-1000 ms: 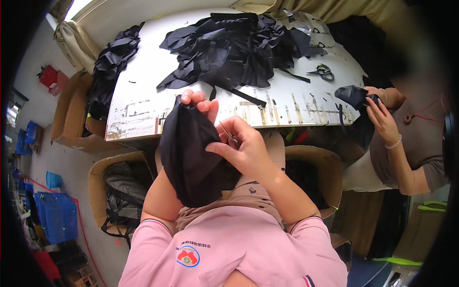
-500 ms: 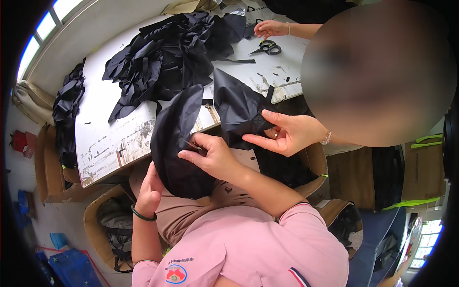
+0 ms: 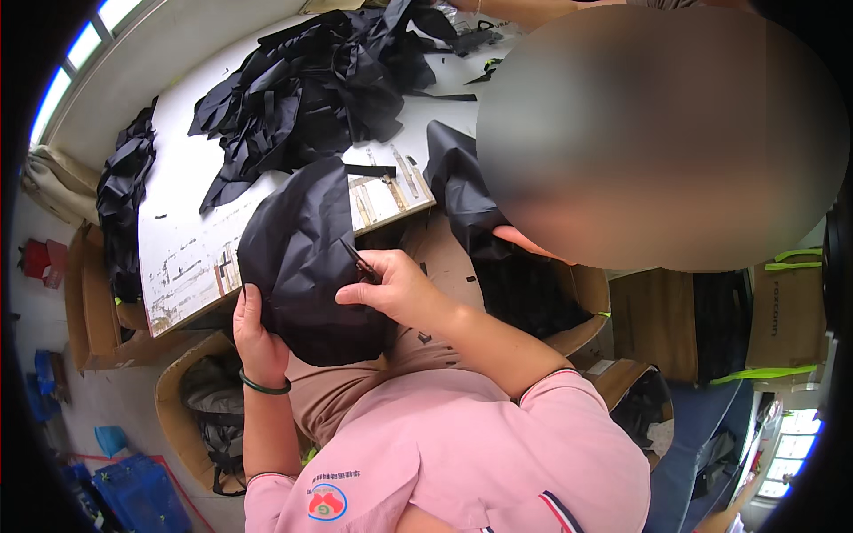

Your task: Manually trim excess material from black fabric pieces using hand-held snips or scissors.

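At the far left, cardboard boxes sit beside the white worktable, where a heap of black fabric pieces lies spread. Your left hand, with a green bangle on its wrist, grips the lower left edge of a rounded black fabric piece — held up over your lap at the table's near edge. Your right hand pinches that piece's right side, with small dark snips in its fingers. Further right, another person's hand holds a second black piece above an open carton.
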A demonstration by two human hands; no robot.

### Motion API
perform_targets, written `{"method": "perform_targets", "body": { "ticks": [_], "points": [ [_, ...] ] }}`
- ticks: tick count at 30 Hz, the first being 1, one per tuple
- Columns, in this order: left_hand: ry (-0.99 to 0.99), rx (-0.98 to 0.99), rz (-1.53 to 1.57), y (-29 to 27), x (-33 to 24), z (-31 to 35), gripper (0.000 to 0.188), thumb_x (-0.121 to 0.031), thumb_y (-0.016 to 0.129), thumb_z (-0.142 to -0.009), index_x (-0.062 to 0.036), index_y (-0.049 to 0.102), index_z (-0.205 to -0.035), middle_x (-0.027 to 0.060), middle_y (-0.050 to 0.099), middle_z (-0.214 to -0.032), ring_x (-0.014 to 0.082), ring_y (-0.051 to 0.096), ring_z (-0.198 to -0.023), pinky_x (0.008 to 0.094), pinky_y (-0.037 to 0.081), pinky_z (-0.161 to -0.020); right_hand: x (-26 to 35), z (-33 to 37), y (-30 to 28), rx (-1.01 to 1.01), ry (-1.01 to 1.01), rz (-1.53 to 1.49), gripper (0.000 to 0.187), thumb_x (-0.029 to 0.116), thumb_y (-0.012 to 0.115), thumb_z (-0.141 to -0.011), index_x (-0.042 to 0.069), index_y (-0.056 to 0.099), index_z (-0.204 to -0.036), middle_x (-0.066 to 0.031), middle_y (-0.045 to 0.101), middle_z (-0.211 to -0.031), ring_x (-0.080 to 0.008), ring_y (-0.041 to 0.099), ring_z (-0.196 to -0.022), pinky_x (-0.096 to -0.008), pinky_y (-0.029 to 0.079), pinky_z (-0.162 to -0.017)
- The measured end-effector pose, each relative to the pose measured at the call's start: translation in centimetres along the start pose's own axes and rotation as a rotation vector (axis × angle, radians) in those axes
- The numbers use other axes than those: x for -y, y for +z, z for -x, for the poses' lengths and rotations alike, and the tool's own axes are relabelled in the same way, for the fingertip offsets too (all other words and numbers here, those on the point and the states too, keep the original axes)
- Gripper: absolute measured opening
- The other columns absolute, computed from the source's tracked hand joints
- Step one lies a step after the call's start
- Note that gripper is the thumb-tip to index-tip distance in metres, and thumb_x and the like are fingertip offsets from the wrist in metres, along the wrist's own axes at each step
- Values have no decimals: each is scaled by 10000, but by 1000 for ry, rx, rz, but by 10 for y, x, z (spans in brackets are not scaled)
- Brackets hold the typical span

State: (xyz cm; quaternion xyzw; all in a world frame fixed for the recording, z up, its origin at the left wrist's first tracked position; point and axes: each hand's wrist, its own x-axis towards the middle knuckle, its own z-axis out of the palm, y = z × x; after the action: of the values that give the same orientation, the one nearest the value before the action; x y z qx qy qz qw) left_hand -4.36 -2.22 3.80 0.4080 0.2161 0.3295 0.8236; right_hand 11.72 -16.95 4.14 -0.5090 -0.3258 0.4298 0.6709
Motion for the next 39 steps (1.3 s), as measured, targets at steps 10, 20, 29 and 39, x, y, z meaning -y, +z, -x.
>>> {"method": "perform_targets", "body": {
  "ticks": [10,20,29,39],
  "points": [
    [432,-204,-387,-34,-25,-22,227,-131,516,-976,-7,551,-1162,83,610,-1107,154,562,-1035,293,442,-919,27,9,-5,-101,66,61,271,87,751,-801,63,502,-696,87,436,-656,-17,350,-623,-198,308,-541],
    [468,674,-1077,42,-36,-15,396,-211,815,-719,-41,623,-1020,72,646,-961,216,618,-891,387,430,-963,21,6,1,-128,-156,229,262,128,777,-775,28,545,-709,40,429,-622,-50,341,-603,-225,318,-536],
    [88,668,-1002,50,-44,-19,245,-50,777,-724,-10,620,-907,17,618,-803,61,543,-730,222,459,-673,66,9,1,-73,-446,717,333,160,780,-753,42,591,-1001,-69,612,-953,-178,598,-714,-305,465,-596],
    [65,894,-757,18,-63,-47,130,-3,702,-776,-7,651,-895,73,658,-952,191,613,-915,300,464,-825,58,5,-29,314,-320,222,122,-72,673,-747,-2,642,-842,-139,592,-1046,-122,595,-760,-263,490,-708]
  ]
}}
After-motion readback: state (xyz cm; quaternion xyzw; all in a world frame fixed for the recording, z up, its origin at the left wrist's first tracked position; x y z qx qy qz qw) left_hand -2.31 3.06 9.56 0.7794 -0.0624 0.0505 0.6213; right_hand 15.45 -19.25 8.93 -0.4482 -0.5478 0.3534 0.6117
